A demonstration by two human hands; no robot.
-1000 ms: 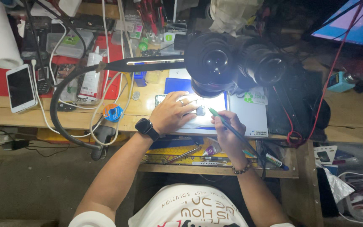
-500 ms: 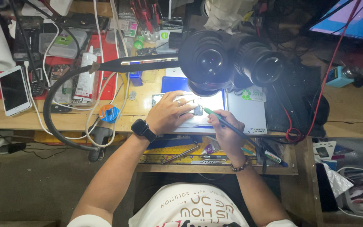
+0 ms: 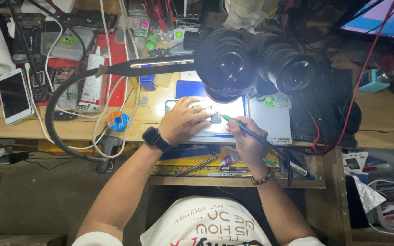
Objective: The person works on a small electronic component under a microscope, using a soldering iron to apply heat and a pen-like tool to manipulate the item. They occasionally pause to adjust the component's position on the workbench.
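Near the middle of the frame, under the black twin eyepieces of a microscope [image 3: 256,66], the left hand [image 3: 185,120], a dark watch [image 3: 155,138] on its wrist, lies flat with fingers spread on a small dark part [image 3: 215,118] that rests on a brightly lit pad [image 3: 226,119] on the wooden tabletop [image 3: 37,130]. The right hand [image 3: 245,139] has its grip closed around a green-tipped pen-like tool [image 3: 245,129], whose tip points left at that part. At the left of the frame a white phone [image 3: 13,96] lies face up, beside a looping black cable [image 3: 53,132].
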